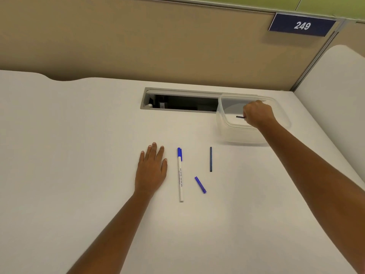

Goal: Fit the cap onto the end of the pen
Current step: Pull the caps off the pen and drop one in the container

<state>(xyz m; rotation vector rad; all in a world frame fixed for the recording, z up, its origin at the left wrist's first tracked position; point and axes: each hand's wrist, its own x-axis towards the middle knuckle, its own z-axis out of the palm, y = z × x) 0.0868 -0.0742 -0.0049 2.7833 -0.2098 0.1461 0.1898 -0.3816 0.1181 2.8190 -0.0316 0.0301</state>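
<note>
Right hand (258, 113) in tub (227, 131) pinching dark piece (240, 117), left hand (151, 171) flat

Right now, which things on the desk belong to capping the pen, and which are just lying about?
Belong to the job:
- white pen, already wearing a blue cap
- loose blue cap
- dark slim pen
- dark piece pinched by the right hand

Just there:
- clear container
- open cable hatch
- sign 249
- left hand, flat on desk

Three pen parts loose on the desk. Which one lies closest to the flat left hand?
The white pen with the blue cap, lying just right of the left hand. The loose blue cap and the dark slim piece lie farther right.
</note>
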